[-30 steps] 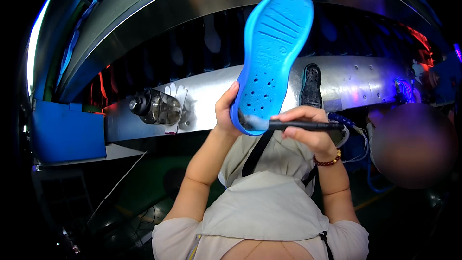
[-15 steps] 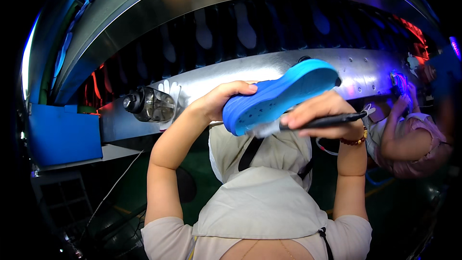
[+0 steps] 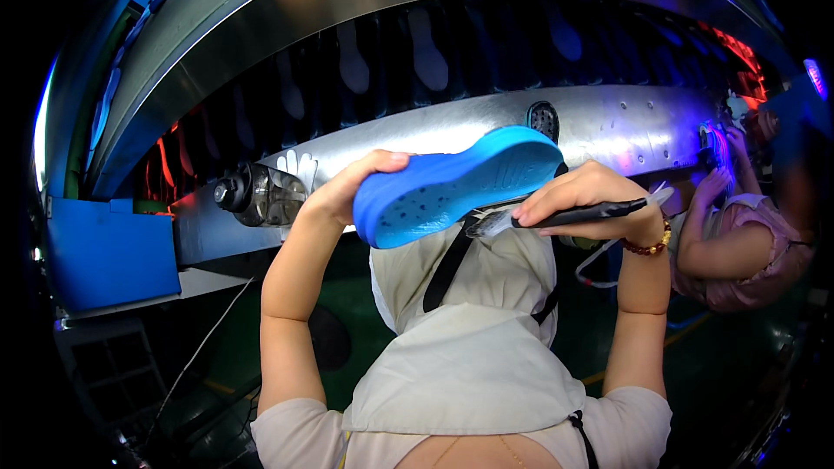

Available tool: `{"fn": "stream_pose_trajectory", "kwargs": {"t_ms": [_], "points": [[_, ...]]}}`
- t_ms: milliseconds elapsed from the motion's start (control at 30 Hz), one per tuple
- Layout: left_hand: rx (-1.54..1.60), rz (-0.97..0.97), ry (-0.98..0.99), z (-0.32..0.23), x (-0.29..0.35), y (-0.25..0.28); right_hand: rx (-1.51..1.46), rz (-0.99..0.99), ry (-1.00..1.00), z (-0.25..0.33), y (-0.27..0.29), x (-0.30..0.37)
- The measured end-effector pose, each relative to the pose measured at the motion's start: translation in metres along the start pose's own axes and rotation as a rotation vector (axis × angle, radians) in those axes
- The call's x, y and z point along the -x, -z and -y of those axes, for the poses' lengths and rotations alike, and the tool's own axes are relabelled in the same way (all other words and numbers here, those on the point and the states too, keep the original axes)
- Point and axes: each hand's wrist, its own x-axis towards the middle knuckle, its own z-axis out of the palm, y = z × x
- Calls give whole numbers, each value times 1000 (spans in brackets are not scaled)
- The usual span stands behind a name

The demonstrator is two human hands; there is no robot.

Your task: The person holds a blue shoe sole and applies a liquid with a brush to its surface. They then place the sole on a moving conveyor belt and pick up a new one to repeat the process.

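My left hand grips the heel end of a blue shoe sole, thumb on its upper edge. The sole is held tilted above my lap, its light blue hollow inner side facing me, with small dark holes and a wet shine toward the heel. In my right hand is a paintbrush with a black handle, fingers wrapped round it. Its pale bristles lie just by the sole's lower edge; whether they touch it I cannot tell.
A metal ledge runs across, bearing a dark bottle, a white glove and a dark oval piece. Behind it, several soles lie in a dark channel. A blue box stands left; a co-worker sits right.
The sole and my left hand have shifted left and slightly down. The bristles, blurred over the sole's heel before, are now farther right at its lower edge. More of the dark oval piece shows.
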Motion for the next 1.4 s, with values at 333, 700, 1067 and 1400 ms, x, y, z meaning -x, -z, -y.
{"fn": "stream_pose_trajectory", "kwargs": {"t_ms": [333,700,1067,1400], "points": [[617,8,-128,12,6,44,-95,-246,2,1,-16,4],[791,110,-447,72,-93,-4,-32,-581,-322,-47,-53,-23],[735,-31,-624,47,-71,-18,96,-608,-71,-18,-47,-25],[739,-73,-718,22,-49,-15,-62,-541,-108,-17,-52,-8]]}}
